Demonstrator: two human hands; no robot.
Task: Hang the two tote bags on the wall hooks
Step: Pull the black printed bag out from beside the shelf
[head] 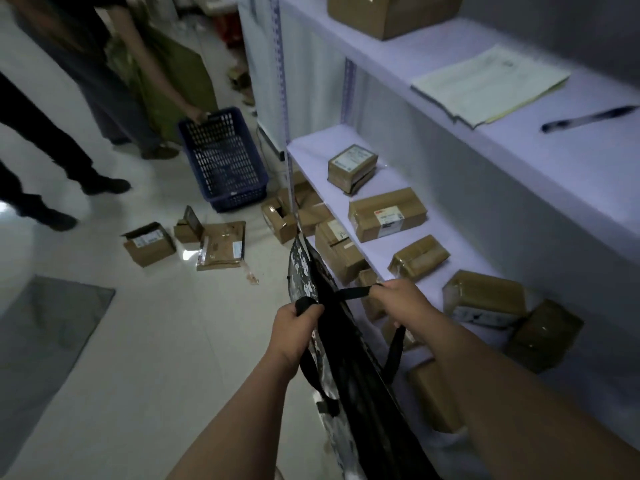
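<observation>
Low in the middle of the frame, the left hand [300, 323] has its fingers closed tight around one black strap of a tote bag [341, 344]. Just to the right, the right hand [403, 301] has its fingers closed around the other strap [353, 292], and the two straps are pulled apart. The bag is dark with a spotty white and grey pattern, and it hangs between the two arms beside the white shelf [388, 237]. Its bottom runs off the lower edge of the frame, so you cannot see how long it is. Only one bag shows here. Brown boxes [386, 213] wrapped in tape sit on the shelf, and some are partly hidden behind the right arm. More boxes [149, 244] lie on the pale floor. In the upper left, a blue basket [223, 161] stands on the floor, and a blurry hand seems to touch its rim. The people there are cut off at the top. Papers [491, 84] lie on the upper shelf.
</observation>
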